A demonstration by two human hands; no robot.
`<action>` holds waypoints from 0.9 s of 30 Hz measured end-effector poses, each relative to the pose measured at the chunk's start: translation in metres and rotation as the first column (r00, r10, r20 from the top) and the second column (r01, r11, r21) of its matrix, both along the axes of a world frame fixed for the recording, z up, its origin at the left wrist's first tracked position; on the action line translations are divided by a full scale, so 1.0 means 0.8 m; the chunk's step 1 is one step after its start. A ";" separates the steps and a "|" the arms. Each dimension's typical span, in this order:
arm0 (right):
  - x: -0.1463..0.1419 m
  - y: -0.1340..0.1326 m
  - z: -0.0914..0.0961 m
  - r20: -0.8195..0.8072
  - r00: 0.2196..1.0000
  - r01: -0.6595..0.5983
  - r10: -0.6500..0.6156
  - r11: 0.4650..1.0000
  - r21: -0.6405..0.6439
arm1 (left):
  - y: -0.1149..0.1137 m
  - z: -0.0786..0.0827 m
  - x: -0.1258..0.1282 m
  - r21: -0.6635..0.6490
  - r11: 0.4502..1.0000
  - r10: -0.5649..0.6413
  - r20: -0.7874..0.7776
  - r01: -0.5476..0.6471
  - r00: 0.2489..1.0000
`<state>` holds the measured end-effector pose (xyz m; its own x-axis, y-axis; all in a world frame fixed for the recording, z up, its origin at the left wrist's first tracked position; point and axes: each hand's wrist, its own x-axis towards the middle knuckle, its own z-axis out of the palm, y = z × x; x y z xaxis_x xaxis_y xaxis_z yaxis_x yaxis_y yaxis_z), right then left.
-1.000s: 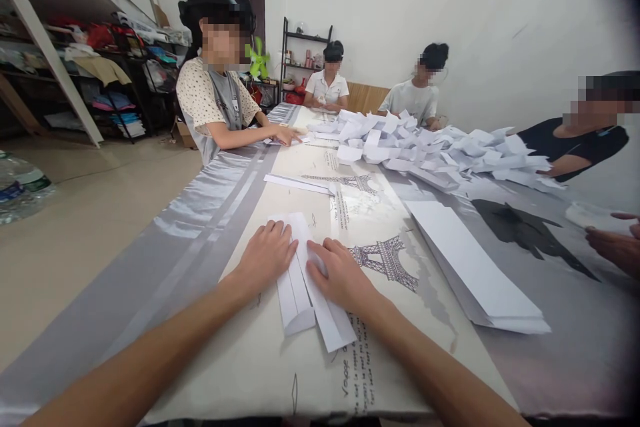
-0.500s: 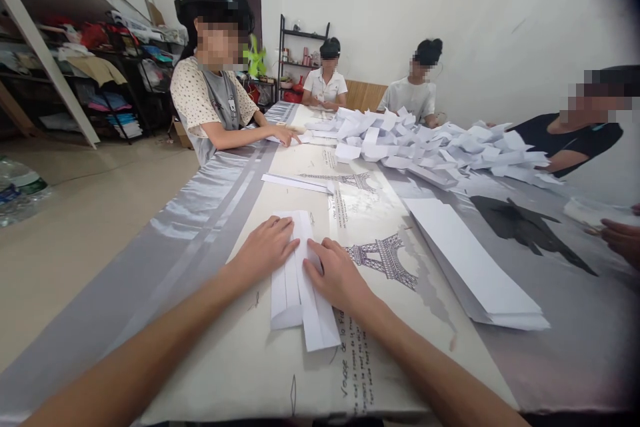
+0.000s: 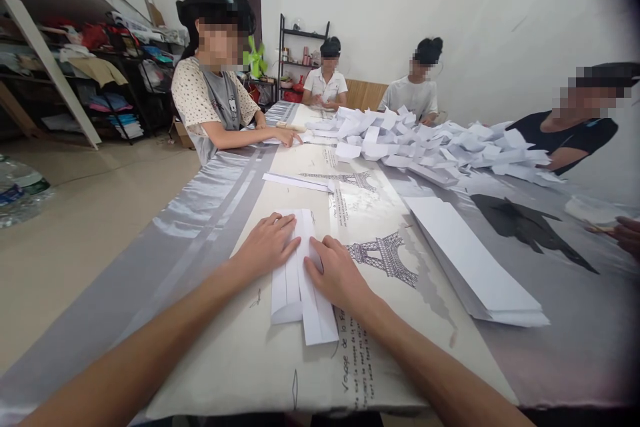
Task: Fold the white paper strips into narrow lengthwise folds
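A white folded paper (image 3: 287, 293) with long creases lies on the tablecloth in front of me, its near end split into two flaps. Across its upper left side rests my left hand (image 3: 270, 243), fingers laid out on the sheet and thumb apart. On the right edge of the paper is my right hand (image 3: 335, 270), its fingers curled, with thumb and forefinger on the edge of the right flap. The undersides of the right fingers are hidden. Just beyond my hands lies a narrow folded paper strip (image 3: 295, 181).
A stack of white paper sheets (image 3: 470, 257) lies to my right, beside a black flat item (image 3: 525, 223). A large heap of folded papers (image 3: 400, 140) covers the far right. Several people sit around the table; one person's hand (image 3: 289, 138) presses paper at the far left.
My hands stay on the folded paper in almost the same place. The view has shifted slightly. At the right edge, another person's hand has moved a little.
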<state>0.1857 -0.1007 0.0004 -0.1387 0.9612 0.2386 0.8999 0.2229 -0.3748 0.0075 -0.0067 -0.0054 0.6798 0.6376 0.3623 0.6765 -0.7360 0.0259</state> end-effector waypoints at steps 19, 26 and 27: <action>0.019 -0.043 0.040 0.066 0.952 -0.303 0.298 0.948 0.100 | 0.001 -0.003 0.001 0.002 0.999 0.039 0.009 -0.039 0.999; 0.034 -0.111 0.041 0.188 0.799 -0.595 0.571 0.796 0.110 | -0.003 0.002 0.002 -0.013 0.999 0.038 0.005 -0.038 0.999; 0.034 -0.111 0.037 0.218 0.794 -0.599 0.567 0.790 0.129 | -0.003 0.003 0.002 -0.014 0.999 0.038 0.008 -0.038 0.999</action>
<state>0.2129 -0.1896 0.0303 -0.7099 0.6252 0.3242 0.6183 0.7737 -0.1381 0.0094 -0.0091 -0.0034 0.6517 0.6681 0.3592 0.7039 -0.7091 0.0419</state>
